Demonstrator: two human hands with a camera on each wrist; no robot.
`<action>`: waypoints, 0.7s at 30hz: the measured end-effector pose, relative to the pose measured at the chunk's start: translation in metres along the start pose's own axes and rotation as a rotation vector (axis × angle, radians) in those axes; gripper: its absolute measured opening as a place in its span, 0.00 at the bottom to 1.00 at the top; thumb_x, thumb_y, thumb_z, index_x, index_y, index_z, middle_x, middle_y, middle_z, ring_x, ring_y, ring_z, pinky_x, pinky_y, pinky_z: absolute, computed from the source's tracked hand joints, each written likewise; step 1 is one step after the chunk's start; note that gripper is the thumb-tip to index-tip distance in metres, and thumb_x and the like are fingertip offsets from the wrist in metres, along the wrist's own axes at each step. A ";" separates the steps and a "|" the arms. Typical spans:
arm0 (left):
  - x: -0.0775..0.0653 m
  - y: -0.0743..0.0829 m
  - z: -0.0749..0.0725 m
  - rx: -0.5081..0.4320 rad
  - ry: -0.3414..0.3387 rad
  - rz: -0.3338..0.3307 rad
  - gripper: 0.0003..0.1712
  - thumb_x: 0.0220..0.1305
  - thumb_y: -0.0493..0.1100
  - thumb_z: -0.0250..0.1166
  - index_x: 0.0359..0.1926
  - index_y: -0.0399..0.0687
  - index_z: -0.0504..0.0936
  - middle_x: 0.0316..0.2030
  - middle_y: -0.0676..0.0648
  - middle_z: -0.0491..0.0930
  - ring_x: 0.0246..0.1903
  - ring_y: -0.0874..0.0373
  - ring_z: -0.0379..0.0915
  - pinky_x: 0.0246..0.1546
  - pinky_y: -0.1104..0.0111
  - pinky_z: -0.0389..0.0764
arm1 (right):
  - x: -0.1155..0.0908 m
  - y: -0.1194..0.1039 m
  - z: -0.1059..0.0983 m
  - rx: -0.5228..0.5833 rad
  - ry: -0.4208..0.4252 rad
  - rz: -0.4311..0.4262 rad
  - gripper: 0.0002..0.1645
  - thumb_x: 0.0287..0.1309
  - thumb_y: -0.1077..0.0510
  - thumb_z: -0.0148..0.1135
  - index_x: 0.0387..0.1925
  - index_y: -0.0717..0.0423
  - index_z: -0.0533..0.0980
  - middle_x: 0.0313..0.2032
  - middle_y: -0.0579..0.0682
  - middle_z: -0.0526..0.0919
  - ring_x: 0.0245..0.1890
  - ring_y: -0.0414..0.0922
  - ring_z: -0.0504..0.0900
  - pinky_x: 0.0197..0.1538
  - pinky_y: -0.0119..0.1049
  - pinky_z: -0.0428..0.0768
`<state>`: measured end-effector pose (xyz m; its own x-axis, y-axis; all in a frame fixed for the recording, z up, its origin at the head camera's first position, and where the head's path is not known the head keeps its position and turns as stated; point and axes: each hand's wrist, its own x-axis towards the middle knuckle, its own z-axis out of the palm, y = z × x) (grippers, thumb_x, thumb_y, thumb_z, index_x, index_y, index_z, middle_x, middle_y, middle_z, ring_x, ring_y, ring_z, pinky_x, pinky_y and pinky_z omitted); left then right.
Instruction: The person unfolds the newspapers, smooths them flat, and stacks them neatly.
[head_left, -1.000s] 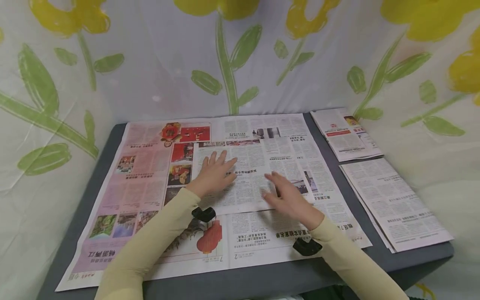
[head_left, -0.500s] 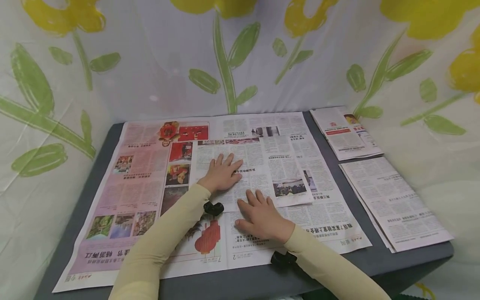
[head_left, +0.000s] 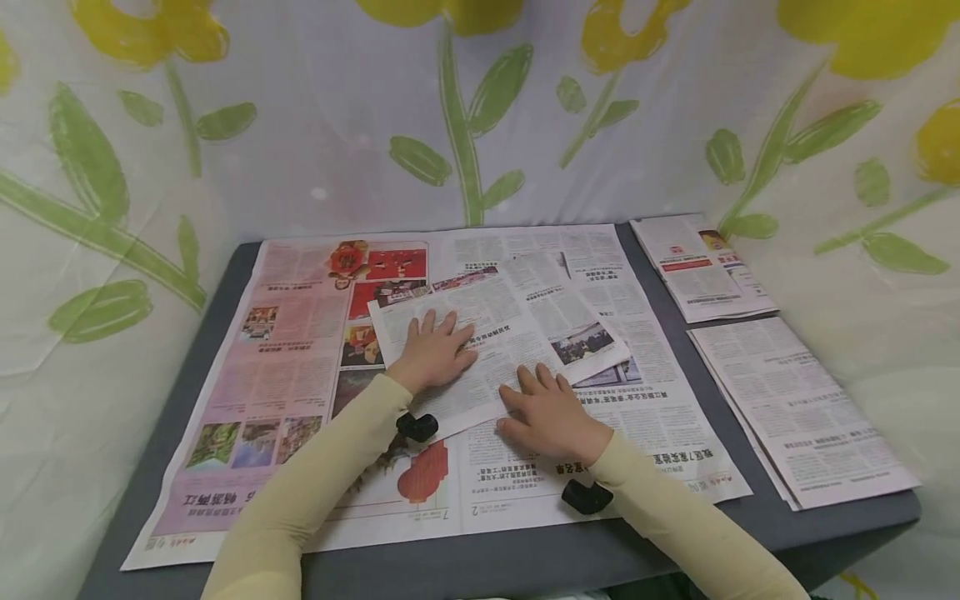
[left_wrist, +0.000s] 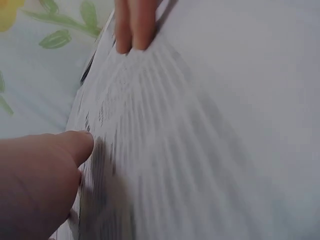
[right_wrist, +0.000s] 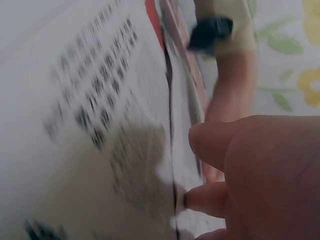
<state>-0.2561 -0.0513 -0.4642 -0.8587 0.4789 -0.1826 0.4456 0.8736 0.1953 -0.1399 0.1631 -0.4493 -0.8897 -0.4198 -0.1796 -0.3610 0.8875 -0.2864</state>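
A smaller folded newspaper [head_left: 517, 321] lies slanted on a large spread newspaper [head_left: 288, 358], its right side toward the back. My left hand [head_left: 432, 357] rests on the left part of the folded newspaper with its fingers spread. At the near edge of that same paper, my right hand [head_left: 553, 419] touches it with extended fingertips. In the left wrist view, the thumb [left_wrist: 77, 142] and two fingertips are over the printed sheet [left_wrist: 145, 115]. The right wrist view has the right thumb [right_wrist: 207, 142] and fingertips close to a paper edge.
Two folded newspaper stacks lie along the right side of the dark table [head_left: 420, 571]: a farther one [head_left: 701, 275] and a nearer one [head_left: 802, 417]. Behind stands a white curtain [head_left: 322, 125] with yellow flowers. A black wrist camera [head_left: 417, 427] sits under the left wrist.
The folded newspaper has turned anticlockwise on the large sheet, its right side moving back. The right hand first came left and nearer, then went slightly right and forward; the left hand stayed on the paper.
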 end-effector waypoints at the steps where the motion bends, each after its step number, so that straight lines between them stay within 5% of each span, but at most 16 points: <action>1: -0.004 0.000 0.000 0.007 0.007 0.005 0.35 0.79 0.63 0.45 0.80 0.56 0.60 0.81 0.38 0.50 0.80 0.29 0.36 0.75 0.33 0.44 | 0.001 0.003 -0.002 -0.009 -0.003 0.010 0.36 0.73 0.39 0.53 0.73 0.53 0.69 0.76 0.68 0.59 0.77 0.73 0.52 0.73 0.73 0.54; 8: -0.025 0.008 0.009 0.059 0.055 0.054 0.39 0.75 0.67 0.50 0.77 0.51 0.65 0.79 0.37 0.56 0.78 0.29 0.44 0.74 0.33 0.50 | 0.020 0.038 -0.015 -0.079 -0.014 0.142 0.40 0.74 0.37 0.49 0.77 0.55 0.62 0.77 0.70 0.55 0.77 0.73 0.51 0.73 0.72 0.53; 15: -0.031 0.049 0.019 -0.006 0.079 0.027 0.47 0.72 0.69 0.55 0.74 0.37 0.65 0.77 0.33 0.58 0.77 0.30 0.50 0.73 0.35 0.55 | 0.042 0.062 -0.024 -0.097 0.009 0.185 0.40 0.74 0.37 0.50 0.76 0.55 0.63 0.73 0.69 0.61 0.73 0.72 0.58 0.70 0.73 0.59; 21: -0.029 0.079 0.025 -0.072 0.089 -0.010 0.50 0.70 0.71 0.55 0.78 0.41 0.59 0.78 0.32 0.52 0.78 0.31 0.46 0.72 0.34 0.54 | 0.043 0.060 -0.026 -0.075 0.023 0.181 0.41 0.73 0.39 0.52 0.77 0.57 0.60 0.76 0.69 0.58 0.74 0.73 0.57 0.70 0.73 0.61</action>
<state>-0.1892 0.0057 -0.4680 -0.8837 0.4574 -0.0992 0.4200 0.8685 0.2633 -0.2074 0.2031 -0.4501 -0.9476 -0.2489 -0.2001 -0.2141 0.9601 -0.1801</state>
